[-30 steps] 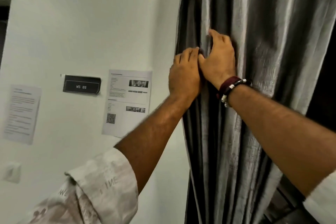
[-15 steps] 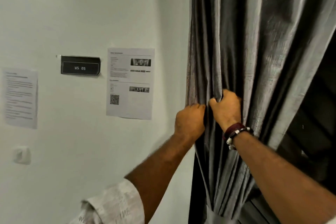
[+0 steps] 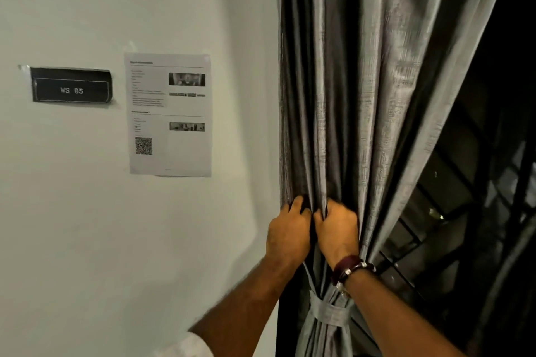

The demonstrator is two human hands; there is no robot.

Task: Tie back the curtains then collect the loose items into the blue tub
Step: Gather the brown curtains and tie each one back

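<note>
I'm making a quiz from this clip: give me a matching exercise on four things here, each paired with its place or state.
1. shiny grey curtain
2. grey fabric tie-back band
3. black "WS 05" sign
4. white printed sheet with a QR code

A. leftmost on the wall
B. gripped by both hands
C. wrapped round the gathered folds
D. between sign and curtain

Pairs: 1-B, 2-C, 3-A, 4-D
</note>
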